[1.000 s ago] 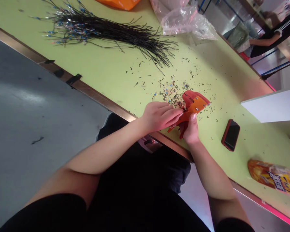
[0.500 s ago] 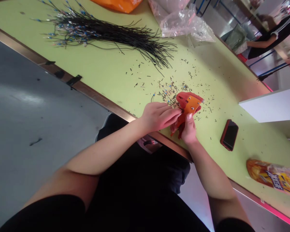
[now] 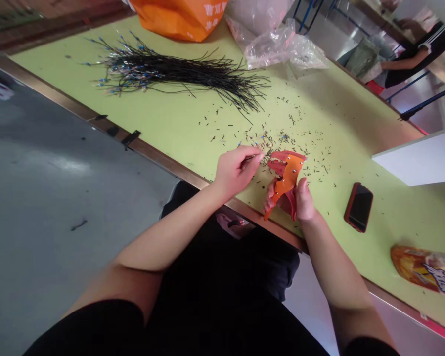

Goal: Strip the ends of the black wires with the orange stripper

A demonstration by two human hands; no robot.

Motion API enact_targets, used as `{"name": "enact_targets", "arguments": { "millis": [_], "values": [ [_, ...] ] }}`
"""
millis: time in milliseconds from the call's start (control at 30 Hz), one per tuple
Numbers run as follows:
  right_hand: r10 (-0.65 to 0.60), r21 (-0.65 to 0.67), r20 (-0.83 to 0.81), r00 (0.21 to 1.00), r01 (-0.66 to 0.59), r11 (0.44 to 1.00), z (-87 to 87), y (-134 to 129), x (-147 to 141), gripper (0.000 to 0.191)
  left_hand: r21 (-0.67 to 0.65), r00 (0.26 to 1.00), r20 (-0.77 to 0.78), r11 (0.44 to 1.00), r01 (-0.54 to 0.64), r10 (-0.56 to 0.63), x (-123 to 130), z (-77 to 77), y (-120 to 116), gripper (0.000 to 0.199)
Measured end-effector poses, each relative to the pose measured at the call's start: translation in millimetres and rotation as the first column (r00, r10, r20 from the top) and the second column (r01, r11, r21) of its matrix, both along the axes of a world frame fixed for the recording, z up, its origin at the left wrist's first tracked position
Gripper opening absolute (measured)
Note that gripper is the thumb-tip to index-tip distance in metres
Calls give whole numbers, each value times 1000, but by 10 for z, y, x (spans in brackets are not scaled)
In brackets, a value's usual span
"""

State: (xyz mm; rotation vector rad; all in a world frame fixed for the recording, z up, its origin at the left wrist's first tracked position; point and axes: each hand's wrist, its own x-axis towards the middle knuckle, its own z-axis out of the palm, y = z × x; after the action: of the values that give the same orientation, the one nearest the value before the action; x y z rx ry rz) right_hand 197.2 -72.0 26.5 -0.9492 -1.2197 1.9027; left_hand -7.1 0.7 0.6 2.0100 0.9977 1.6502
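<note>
My right hand (image 3: 304,200) is wrapped round the handles of an orange and red wire stripper (image 3: 291,170), whose jaws are parted and face left. Just left of those jaws, my left hand (image 3: 237,170) is closed in a pinch; a thin dark wire seems to show at its fingertips, too small to make out well. Short black and blue-tipped scraps (image 3: 261,141) lie scattered beyond both hands. Farther back a bundle of black wires (image 3: 193,71) lies on the green table (image 3: 163,128), its blue-tipped ends to the left.
An orange bag (image 3: 181,17) and clear plastic bags (image 3: 270,49) sit at the back. On the right are a phone (image 3: 359,207), a snack package (image 3: 426,271) and a white panel (image 3: 419,158). A person (image 3: 411,62) is at another table.
My left hand has drawn back left from the tool. The stripper's handles have spread and its jaws have parted, with my right thumb moved outward. The view has shifted slightly.
</note>
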Motion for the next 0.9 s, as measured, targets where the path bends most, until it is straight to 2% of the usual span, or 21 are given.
{"name": "enact_targets", "arguments": {
  "millis": [133,367,567,733,900],
  "values": [
    [12,6,-63,998,-12,1000,-4,-17,-85,82,-8,997,-57,998,56,-56,-5,-11,-6,42],
    [-48,-31,-14,999,47,998,53,-16,-58,83,-106,979,-183,992,66,-85,32,-116,-9,35],
    [-12,7,-44,999,12,1000,34,-25,-34,82,-59,980,-187,997,59,-69,15,-116,20,37],
    [-31,14,-21,999,31,999,12,-28,-27,83,-56,968,-240,996,63,-75,6,-94,13,44],
    [-62,32,-1,998,62,998,30,-27,-7,80,-71,961,-265,996,57,-74,20,-161,9,46]
  ]
}}
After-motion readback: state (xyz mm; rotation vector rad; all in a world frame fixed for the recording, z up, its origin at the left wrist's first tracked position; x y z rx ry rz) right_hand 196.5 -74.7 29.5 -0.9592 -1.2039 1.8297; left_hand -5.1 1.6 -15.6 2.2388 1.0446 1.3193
